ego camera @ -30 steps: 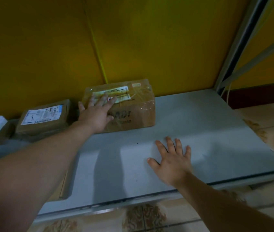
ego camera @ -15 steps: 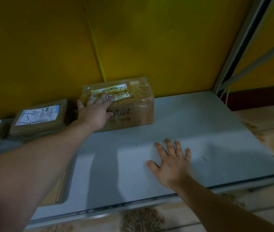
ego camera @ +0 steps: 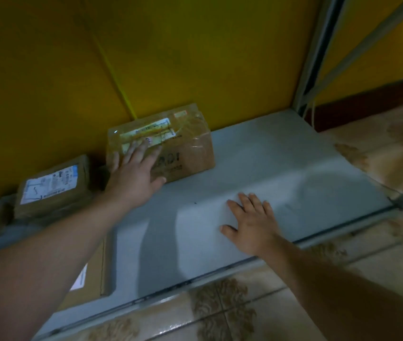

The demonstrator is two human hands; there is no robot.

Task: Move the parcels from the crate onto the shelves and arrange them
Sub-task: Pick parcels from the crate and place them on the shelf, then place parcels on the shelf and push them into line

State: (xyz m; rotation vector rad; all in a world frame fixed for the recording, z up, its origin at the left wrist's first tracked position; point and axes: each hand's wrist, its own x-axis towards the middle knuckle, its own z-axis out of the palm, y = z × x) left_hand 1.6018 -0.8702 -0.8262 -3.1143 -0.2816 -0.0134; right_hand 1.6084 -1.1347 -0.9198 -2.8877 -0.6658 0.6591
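- Pushing by the flat, straight-fingered left hand (ego camera: 134, 175), nothing gripped: taped parcel (ego camera: 190, 148) could be skewed into neighbouring parcel (ego camera: 52, 185).
- Right hand (ego camera: 252, 225) is laid spread on shelf (ego camera: 294, 168), empty.

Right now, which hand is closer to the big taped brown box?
The left hand. It rests on the taped brown box, straight fingers over its top. The right hand lies flat on the grey shelf, nearer the front edge, apart from the box.
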